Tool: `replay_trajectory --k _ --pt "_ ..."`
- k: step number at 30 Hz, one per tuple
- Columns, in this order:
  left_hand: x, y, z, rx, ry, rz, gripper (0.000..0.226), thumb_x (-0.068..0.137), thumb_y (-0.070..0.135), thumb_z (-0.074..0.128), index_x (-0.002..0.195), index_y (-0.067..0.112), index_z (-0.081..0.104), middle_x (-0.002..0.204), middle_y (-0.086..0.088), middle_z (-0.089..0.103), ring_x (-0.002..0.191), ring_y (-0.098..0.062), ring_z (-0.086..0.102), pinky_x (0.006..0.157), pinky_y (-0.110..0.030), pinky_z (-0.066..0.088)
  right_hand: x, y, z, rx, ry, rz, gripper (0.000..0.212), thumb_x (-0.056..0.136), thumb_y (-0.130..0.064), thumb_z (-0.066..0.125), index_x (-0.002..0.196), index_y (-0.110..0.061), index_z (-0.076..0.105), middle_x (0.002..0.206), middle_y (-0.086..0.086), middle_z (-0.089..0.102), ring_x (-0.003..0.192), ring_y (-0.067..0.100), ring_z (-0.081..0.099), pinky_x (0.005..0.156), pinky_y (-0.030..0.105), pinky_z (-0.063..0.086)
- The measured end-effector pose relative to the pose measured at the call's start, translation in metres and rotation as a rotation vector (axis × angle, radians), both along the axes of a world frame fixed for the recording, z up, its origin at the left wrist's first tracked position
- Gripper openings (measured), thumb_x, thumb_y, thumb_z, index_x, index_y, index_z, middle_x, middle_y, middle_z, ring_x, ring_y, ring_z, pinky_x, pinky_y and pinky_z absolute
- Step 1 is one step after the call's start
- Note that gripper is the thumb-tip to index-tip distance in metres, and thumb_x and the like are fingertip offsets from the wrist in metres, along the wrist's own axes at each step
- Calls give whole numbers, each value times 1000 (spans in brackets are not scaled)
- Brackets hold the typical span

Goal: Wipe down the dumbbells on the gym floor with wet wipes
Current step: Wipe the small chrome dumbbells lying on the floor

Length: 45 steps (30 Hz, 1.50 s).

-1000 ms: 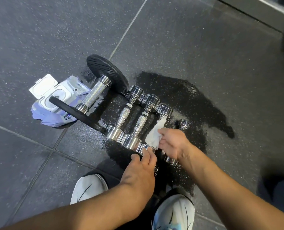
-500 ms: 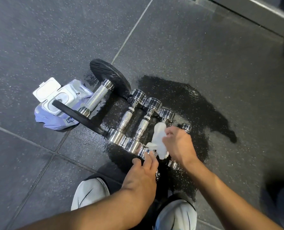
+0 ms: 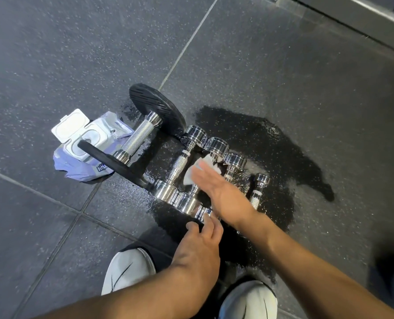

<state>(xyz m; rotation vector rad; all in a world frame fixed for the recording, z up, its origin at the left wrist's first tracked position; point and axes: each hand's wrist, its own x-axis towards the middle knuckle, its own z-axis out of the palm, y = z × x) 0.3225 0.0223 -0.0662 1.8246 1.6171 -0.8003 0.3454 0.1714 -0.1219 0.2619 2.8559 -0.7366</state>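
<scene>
Right hand [image 3: 223, 189] presses a limp white wet wipe [image 3: 201, 168] flat-palmed, fingers extended, onto heavy, slippery chrome dumbbells [image 3: 191, 180]. Left hand [image 3: 200, 242] steadies one end with loosely curled fingertips; the knurled handles likely offer the best hold.

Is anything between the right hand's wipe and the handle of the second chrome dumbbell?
Nothing visible. The right hand presses the white wet wipe directly against the second chrome dumbbell, between its neighbours. The left hand touches only the near-end heads.
</scene>
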Motion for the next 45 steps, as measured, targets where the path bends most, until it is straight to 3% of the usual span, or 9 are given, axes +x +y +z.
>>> replay_trajectory --k 6,10,15,22,28,34,36,41,45 --pt "1 -2 -4 -3 14 -22 57 110 25 30 158 -5 26 160 -38 -16 153 -48 -5 112 -60 29 1 16 12 -94 -16 33 72 93 8 38 157 -26 36 165 -3 28 152 16 26 119 44 36" --pt "3 -1 -5 -10 25 -12 56 109 22 30 158 -6 24 160 -39 -17 153 -48 -4 110 -60 31 -13 23 11 -111 30 -150 63 93 18 38 152 -4 42 162 11 34 153 28 25 123 49 24" --pt "1 -2 -2 -20 22 -17 58 110 27 33 159 -2 23 161 -34 -10 152 -49 -4 112 -62 28 -8 -10 10 -197 -14 54 72 79 24 44 144 -7 55 152 9 50 147 21 35 123 17 8" --pt "0 -2 0 -19 13 -5 59 110 26 31 159 -5 20 162 -34 -12 154 -45 -5 113 -61 28 -3 -5 33 -216 -47 -21 55 93 10 52 140 -16 61 149 -1 54 142 11 42 117 8 11" --pt "-1 -3 -3 -25 21 -15 60 110 26 31 159 -6 19 161 -37 -17 154 -45 -7 113 -61 28 17 2 20 44 -79 79 76 85 11 58 152 -23 45 157 -7 43 150 7 27 121 27 31" --pt "-2 -3 1 -33 28 -30 61 110 25 29 159 -7 13 161 -38 -21 154 -45 -8 113 -63 27 1 4 37 106 -166 -115 96 85 24 35 163 -19 -1 161 -8 -20 141 -1 -7 114 20 29" --pt "-2 -3 0 -30 33 -24 62 110 26 30 159 -7 13 160 -38 -21 154 -46 -8 113 -63 27 1 2 37 137 -180 -148 94 85 24 34 161 -15 -5 165 -3 -21 146 2 -11 114 18 29" --pt "-1 -4 1 -22 31 -9 62 110 24 28 159 -8 11 161 -37 -19 154 -46 -7 112 -63 28 20 -7 26 261 -238 -187 81 90 14 30 149 -8 -20 164 8 -22 154 19 -15 126 31 -3" --pt "-2 -4 2 -22 13 8 63 110 26 28 159 -9 11 161 -37 -18 154 -46 -7 113 -64 26 37 -24 23 346 -149 -129 60 90 -4 10 149 4 -3 162 22 -6 152 31 -6 127 40 -2"
